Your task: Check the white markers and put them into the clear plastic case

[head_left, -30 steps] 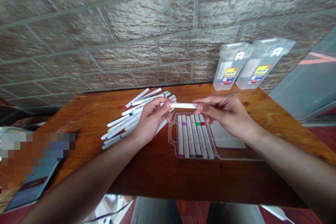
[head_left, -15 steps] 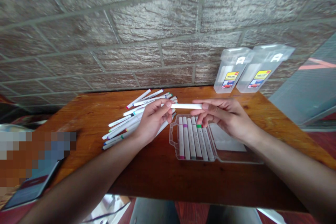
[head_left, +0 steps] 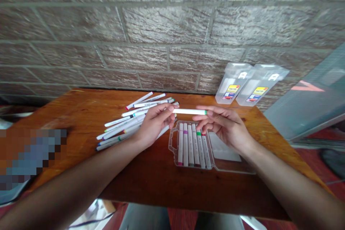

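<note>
Between my hands a white marker (head_left: 189, 111) is held level above the table, its green end at the right. The fingers of my left hand (head_left: 159, 120) pinch its left end. Thumb and fingers of my right hand (head_left: 225, 122) grip the green end. Below my right hand lies an open clear plastic case (head_left: 172, 143), with several white markers (head_left: 191, 147) side by side in its left half. A white paper insert (head_left: 225, 147) lies in the right half. Beside and behind my left hand a loose pile of white markers (head_left: 129, 125) with coloured ends is spread out.
Two clear plastic boxes (head_left: 228, 84) with yellow labels stand at the back right against the brick wall (head_left: 167, 25). A dark flat device (head_left: 16, 190), partly blurred out, sits at the left edge of the wooden table (head_left: 151, 183).
The right fingers have shifted slightly on the marker, so its green end now shows. The whole view has turned a little; the case and pile stay put on the table.
</note>
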`<state>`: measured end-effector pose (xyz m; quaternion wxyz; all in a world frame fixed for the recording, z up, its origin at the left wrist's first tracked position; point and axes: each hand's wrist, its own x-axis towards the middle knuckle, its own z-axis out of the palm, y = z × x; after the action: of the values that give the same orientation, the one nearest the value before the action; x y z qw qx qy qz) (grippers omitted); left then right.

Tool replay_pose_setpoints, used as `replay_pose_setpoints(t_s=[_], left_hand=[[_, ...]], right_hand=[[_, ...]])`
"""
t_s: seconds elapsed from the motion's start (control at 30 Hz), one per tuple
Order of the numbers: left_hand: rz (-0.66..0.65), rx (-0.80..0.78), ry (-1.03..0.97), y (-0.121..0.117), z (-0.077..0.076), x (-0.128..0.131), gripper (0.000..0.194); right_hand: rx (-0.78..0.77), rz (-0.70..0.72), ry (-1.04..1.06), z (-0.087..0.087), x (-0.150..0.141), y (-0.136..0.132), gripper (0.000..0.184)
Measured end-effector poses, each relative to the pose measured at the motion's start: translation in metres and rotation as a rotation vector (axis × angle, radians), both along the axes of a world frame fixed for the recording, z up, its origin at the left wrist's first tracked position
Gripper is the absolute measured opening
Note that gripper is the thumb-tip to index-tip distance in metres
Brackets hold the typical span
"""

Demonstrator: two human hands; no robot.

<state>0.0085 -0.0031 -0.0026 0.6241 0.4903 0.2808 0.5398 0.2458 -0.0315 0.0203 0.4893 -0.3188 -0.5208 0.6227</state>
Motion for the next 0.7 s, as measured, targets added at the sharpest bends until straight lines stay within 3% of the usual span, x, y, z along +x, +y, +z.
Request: replay_pose_setpoints(t_s=[0.4, 0.7], left_hand=[[0.032, 0.097, 0.138, 0.000, 0.001, 0.001, 0.031], [0.043, 0.114, 0.167, 0.000, 0.000, 0.000, 0.032]], right_hand=[[0.155, -0.112, -0.101, -0.011, 0.002, 0.007, 0.024], [0.045, -0.089, -0.012, -0.011, 0.003, 0.007, 0.026]])
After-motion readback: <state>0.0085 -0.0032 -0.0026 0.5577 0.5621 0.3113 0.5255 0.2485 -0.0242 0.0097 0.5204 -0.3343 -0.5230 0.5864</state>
